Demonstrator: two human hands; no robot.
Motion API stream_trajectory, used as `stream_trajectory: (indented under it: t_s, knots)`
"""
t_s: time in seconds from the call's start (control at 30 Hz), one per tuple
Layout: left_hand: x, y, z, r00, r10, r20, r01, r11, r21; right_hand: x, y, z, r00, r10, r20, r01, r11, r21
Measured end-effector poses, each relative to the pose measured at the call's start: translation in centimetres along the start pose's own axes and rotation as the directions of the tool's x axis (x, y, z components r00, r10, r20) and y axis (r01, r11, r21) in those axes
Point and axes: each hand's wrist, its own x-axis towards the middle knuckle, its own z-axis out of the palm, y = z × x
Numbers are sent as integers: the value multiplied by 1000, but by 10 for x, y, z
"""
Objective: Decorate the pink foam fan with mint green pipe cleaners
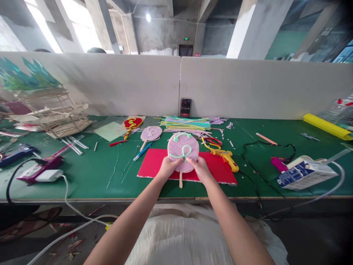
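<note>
Between my two hands is a round lilac fan (176,145) with a short pale handle pointing toward me. Mint-green pipe cleaner decorates its face: a curved piece near the top and a loop lower down. My left hand (170,166) grips the lower left edge, its thumb on the fan's face by the loop. On the lower right edge my right hand (200,168) does the same, both thumbs meeting at the base of the loop. Beneath the fan lies a red board (151,162) on the green table (132,189). A yellow glue gun (226,156) rests at the board's right.
Pipe cleaners (187,124) lie in a pile behind the fan. A second lilac fan (151,133), a red fan (134,122) and a blue cutter (142,151) are to the left. A power strip (41,170) sits far left, a carton (306,173) right. White partition (124,84) behind.
</note>
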Motion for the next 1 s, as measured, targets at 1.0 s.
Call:
stream_trajectory:
  t_s: [1.0]
  knots:
    - [2, -1, -5, 910, 309, -277, -268, 947, 177, -1, -1, 3, 996, -18, -92, 21, 999, 25]
